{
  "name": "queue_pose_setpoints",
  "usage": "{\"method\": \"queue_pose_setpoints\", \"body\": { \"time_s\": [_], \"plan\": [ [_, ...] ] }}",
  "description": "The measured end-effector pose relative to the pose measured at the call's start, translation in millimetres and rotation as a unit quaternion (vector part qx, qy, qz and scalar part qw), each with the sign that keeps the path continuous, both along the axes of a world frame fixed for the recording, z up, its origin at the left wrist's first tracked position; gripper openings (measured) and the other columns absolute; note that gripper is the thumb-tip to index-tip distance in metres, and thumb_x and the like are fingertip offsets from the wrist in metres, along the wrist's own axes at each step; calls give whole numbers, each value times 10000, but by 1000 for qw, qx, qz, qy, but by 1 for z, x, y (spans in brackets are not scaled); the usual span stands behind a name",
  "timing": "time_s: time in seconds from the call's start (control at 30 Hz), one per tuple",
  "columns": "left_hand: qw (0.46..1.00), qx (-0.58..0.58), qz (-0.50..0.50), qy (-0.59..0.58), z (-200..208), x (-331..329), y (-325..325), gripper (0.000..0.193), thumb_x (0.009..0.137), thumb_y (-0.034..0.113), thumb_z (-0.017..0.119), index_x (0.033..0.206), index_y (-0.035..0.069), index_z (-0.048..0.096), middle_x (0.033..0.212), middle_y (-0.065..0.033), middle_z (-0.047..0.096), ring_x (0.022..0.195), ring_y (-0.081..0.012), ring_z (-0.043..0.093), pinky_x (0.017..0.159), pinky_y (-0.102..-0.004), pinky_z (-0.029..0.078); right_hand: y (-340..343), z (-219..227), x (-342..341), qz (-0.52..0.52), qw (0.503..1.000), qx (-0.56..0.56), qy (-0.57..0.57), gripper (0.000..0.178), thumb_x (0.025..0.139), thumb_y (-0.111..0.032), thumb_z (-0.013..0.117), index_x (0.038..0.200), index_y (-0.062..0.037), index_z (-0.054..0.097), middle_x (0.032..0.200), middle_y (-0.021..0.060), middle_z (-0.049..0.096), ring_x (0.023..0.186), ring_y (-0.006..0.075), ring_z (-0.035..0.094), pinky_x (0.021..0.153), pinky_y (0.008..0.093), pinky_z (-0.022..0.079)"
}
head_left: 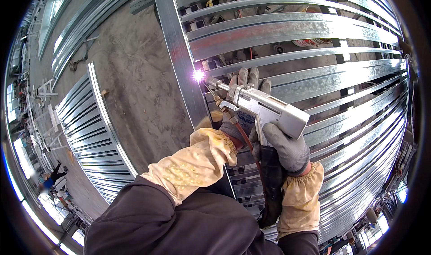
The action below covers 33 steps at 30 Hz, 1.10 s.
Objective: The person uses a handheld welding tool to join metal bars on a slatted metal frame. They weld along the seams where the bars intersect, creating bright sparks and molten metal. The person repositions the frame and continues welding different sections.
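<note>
A silver handheld welding gun [278, 109] has its grip in my right hand [287, 149], whose grey-gloved fingers are closed round it. Its nozzle points left, and a bright pinkish-white spark [198, 75] glows at the tip, where a cross slat meets the long side rail [177, 44] of a shiny metal frame. My left hand [244, 120], also gloved, lies back upward beneath the front of the gun. Its fingers stretch out past the barrel over the slats; the gun hides part of the hand. A thin feeder tube with brass fittings [220, 101] runs beside the nozzle.
Many parallel metal slats [296, 28] spread to the right. A dark cable [271, 183] and a reddish hose [249, 143] trail from the gun toward me. On the dusty floor at left lies another slatted panel [85, 134]. A person [47, 183] is far left.
</note>
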<state>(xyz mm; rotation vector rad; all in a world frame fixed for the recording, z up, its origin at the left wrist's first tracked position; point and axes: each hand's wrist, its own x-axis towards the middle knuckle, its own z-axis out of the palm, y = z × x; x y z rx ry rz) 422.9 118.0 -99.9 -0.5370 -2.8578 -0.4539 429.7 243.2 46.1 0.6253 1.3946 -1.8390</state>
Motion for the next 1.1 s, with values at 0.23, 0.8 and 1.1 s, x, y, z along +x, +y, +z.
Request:
{"method": "queue_pose_setpoints", "body": {
  "time_s": [0.23,0.8,1.1],
  "plan": [
    [997,-55,11,-61,2,2,0,653,916,501,495,1485,207,370,1586,-183,294,1476,-416,239,1195,-613,183,-1,1,0,2,1000,-6,11,384,950,-143,631,1290,11,542,839,63,673,654,130,649,586,278,532],
    [999,-1,4,38,5,-3,-2,489,937,360,565,1342,87,562,1463,-259,468,1408,-441,371,1072,-600,369,-3,7,3,15,999,27,19,260,982,-178,552,1107,40,618,825,117,685,627,181,669,551,296,544],
    [1000,-13,5,13,13,-2,-2,489,946,336,553,1367,87,545,1462,-258,471,1395,-454,393,1076,-602,381,-2,9,3,14,999,28,18,242,979,-149,547,1106,44,617,813,111,682,618,180,665,551,290,539]
  ]
}}
